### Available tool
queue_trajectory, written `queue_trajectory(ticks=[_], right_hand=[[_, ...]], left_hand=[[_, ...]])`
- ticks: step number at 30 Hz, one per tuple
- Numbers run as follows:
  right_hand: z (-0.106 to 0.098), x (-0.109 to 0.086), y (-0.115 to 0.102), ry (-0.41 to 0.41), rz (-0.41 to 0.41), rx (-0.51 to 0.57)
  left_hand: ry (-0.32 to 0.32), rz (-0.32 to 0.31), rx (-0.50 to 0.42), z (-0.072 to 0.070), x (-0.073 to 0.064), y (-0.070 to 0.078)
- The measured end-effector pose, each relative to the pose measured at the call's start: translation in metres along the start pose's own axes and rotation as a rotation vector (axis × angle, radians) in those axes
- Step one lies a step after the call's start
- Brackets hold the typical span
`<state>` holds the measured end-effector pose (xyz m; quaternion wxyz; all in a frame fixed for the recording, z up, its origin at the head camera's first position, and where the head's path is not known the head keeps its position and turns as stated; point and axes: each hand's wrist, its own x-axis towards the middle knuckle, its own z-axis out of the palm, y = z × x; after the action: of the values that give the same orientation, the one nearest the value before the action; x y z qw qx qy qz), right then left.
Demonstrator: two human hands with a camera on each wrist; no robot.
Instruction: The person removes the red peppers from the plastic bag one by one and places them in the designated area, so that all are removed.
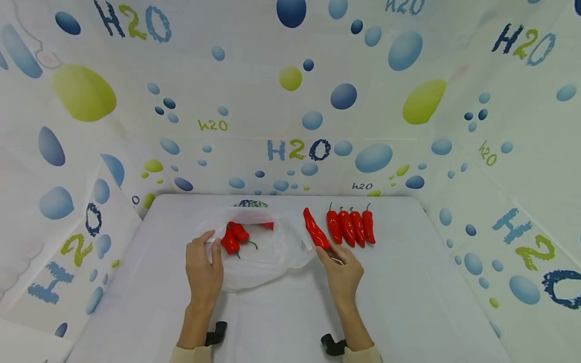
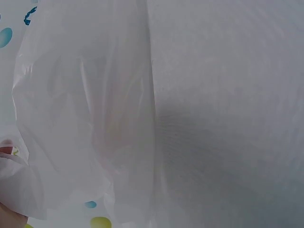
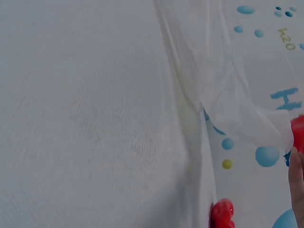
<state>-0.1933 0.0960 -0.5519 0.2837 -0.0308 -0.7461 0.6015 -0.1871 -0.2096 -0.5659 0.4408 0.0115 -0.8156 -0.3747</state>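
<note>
Two peppers (image 1: 234, 237) show blurred through the bag (image 1: 268, 259).

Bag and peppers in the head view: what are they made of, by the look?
Bag: thin translucent plastic film, crinkled, with the peppers inside showing through. Red peppers: glossy, uniformly red skins with bright highlights; possibly plastic replicas, but real ones cannot be ruled out. The right hand holds one.

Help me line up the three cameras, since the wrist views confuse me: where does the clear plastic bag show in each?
Head: the plastic bag lies centre on the white table, between the left hand and the right hand.
Left wrist: bag fills the left half.
Right wrist: bag hangs from top centre to the right edge.
Shared landmark: the white table.
</note>
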Motion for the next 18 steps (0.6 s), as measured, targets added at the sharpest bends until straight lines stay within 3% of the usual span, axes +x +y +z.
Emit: queue_trajectory(ticks=[18], right_hand=[[-0.031, 0.004, 0.022, 0.128, 0.031, -0.069]], left_hand=[[-0.009, -0.004, 0.012, -0.001, 0.001, 0.004]])
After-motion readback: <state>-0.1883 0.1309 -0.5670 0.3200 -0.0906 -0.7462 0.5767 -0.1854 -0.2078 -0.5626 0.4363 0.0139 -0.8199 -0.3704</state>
